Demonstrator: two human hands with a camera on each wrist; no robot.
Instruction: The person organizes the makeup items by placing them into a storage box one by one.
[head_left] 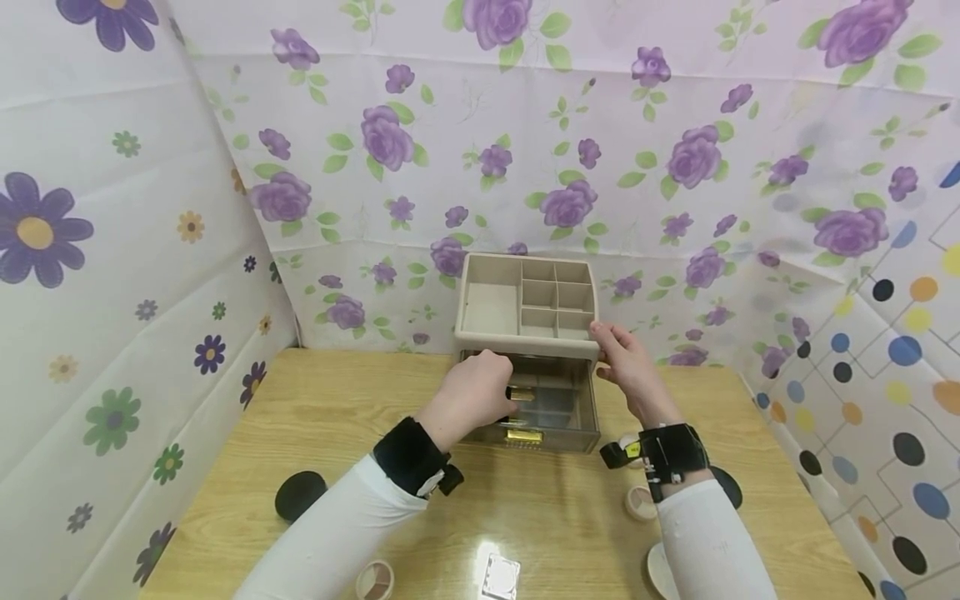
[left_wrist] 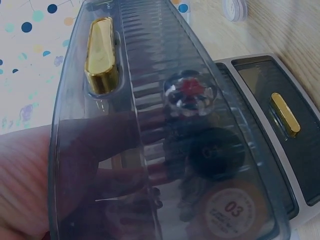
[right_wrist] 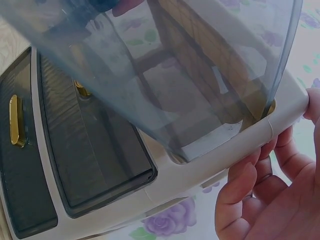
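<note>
A beige makeup organizer [head_left: 491, 340] with an open divided top stands at the back of the table, its top drawer [head_left: 566, 437] pulled out. My left hand [head_left: 472, 396] reaches into this smoky clear drawer. Through its wall, in the left wrist view, the fingers pinch a dark round-ended container [left_wrist: 217, 152]. Beside that lie a container labelled 03 [left_wrist: 231, 212] and a clear faceted one with a red centre [left_wrist: 191, 91]. My right hand [head_left: 633, 371] grips the organizer's right front corner, thumb on the edge and fingers underneath, as the right wrist view shows.
Lower drawers [right_wrist: 95, 135] with gold handles are closed. On the table lie a round compact [head_left: 640, 502], another round compact [head_left: 375, 579], a clear square case [head_left: 500, 577], a white round item [head_left: 660, 571] and a black disc [head_left: 300, 496]. Flowered cloth [head_left: 420, 208] hangs behind.
</note>
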